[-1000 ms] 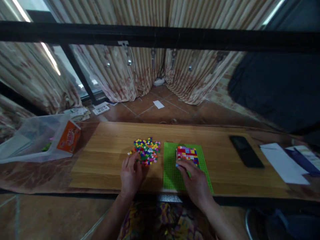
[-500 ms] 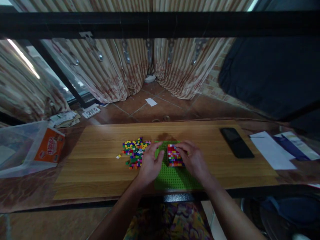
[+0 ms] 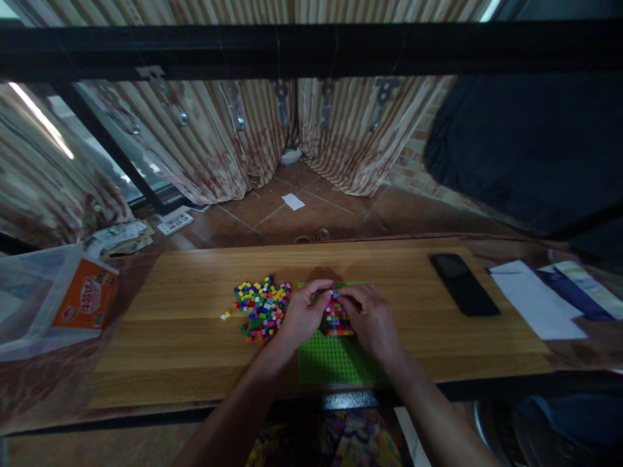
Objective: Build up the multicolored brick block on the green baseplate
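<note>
**Green plate, both my hands on the block patch**

Green studded baseplate (image 3: 335,360) lies on the wooden table (image 3: 195,324) at its near edge, about midway along. A patch of coloured blocks (image 3: 337,319) is pressed onto the far half of the plate. My left hand (image 3: 302,316) rests at the patch's left side, fingers curled, thumb and forefinger nipped together at the patch's far edge; whether a single block sits between them I cannot tell. My right hand (image 3: 370,319) covers the patch's right side, fingers bent down onto it and meeting my left fingertips at the far edge; it grips nothing that I can see.

Just left of the plate lies a loose pile of small blocks (image 3: 259,307), next to my left hand. A black phone (image 3: 464,283) lies flat towards the table's far right corner, well apart from my hands. White paper (image 3: 535,298) sits beyond the right edge.
</note>
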Action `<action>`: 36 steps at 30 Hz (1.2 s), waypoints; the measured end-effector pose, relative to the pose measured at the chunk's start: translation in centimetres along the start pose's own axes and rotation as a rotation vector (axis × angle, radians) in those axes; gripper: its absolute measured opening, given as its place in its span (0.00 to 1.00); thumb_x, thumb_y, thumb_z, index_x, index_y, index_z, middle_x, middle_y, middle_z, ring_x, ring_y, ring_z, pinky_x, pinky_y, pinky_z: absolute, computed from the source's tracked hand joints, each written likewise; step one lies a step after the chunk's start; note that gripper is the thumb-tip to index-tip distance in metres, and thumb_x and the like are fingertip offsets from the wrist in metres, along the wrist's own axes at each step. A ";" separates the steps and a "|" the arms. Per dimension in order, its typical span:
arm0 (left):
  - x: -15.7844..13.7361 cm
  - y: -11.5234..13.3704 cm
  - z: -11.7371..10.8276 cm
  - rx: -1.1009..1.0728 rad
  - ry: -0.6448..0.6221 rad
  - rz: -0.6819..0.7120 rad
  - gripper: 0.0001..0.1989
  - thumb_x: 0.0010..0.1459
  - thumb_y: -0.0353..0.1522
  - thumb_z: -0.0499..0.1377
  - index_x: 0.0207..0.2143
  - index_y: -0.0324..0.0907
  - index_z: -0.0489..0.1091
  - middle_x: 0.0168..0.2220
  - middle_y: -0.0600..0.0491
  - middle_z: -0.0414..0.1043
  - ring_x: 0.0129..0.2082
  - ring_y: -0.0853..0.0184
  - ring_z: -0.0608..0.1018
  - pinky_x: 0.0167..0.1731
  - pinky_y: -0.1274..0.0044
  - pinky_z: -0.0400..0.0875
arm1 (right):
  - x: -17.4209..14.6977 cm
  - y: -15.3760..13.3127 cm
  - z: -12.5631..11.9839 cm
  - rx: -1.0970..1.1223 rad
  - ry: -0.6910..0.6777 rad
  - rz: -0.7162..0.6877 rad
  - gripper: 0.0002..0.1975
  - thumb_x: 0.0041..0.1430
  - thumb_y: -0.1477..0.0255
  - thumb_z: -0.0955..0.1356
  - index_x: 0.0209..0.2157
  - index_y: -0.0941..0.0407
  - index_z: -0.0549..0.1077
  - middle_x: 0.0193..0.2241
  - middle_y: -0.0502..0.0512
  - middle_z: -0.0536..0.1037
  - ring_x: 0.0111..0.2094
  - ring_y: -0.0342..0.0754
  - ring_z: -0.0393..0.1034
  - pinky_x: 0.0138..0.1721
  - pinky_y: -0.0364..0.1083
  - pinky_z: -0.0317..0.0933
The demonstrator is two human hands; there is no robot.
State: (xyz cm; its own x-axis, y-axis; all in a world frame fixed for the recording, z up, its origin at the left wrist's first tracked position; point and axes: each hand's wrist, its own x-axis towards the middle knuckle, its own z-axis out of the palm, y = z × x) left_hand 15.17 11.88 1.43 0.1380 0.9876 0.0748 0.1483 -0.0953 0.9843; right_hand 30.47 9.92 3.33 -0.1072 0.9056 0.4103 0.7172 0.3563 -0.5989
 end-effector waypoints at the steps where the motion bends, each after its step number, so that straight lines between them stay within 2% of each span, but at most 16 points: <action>1: 0.0 0.0 0.1 -0.010 -0.004 -0.004 0.11 0.57 0.30 0.57 0.42 0.41 0.75 0.43 0.50 0.78 0.44 0.65 0.78 0.47 0.72 0.72 | -0.1 0.0 0.1 0.004 0.011 0.009 0.07 0.61 0.70 0.65 0.34 0.54 0.77 0.32 0.54 0.79 0.37 0.51 0.70 0.40 0.50 0.64; 15: 0.3 0.0 1.0 -0.072 0.056 -0.056 0.10 0.54 0.29 0.59 0.38 0.42 0.77 0.38 0.52 0.80 0.38 0.65 0.79 0.43 0.73 0.74 | -0.4 -0.4 -0.1 0.094 0.051 0.132 0.09 0.60 0.67 0.65 0.37 0.54 0.76 0.34 0.56 0.79 0.38 0.52 0.72 0.41 0.51 0.66; 25: 0.4 -0.2 1.2 -0.113 0.075 -0.088 0.09 0.52 0.30 0.60 0.34 0.41 0.78 0.34 0.52 0.80 0.33 0.67 0.79 0.38 0.75 0.73 | 0.1 0.0 0.5 0.197 0.069 0.206 0.08 0.58 0.67 0.66 0.32 0.54 0.77 0.35 0.56 0.76 0.40 0.51 0.69 0.44 0.51 0.62; 36: 0.3 -0.3 1.3 -0.166 0.097 -0.074 0.08 0.51 0.30 0.61 0.33 0.41 0.79 0.34 0.51 0.80 0.33 0.66 0.79 0.38 0.75 0.73 | 0.2 0.8 1.1 0.289 0.077 0.249 0.09 0.56 0.65 0.68 0.28 0.53 0.77 0.34 0.55 0.76 0.40 0.50 0.70 0.44 0.51 0.62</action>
State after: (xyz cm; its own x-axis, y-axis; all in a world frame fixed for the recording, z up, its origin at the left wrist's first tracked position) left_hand 16.44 12.01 0.92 0.0367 0.9993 0.0088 -0.0104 -0.0084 0.9999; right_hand 30.30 10.64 2.17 0.1051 0.9565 0.2720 0.4904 0.1881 -0.8509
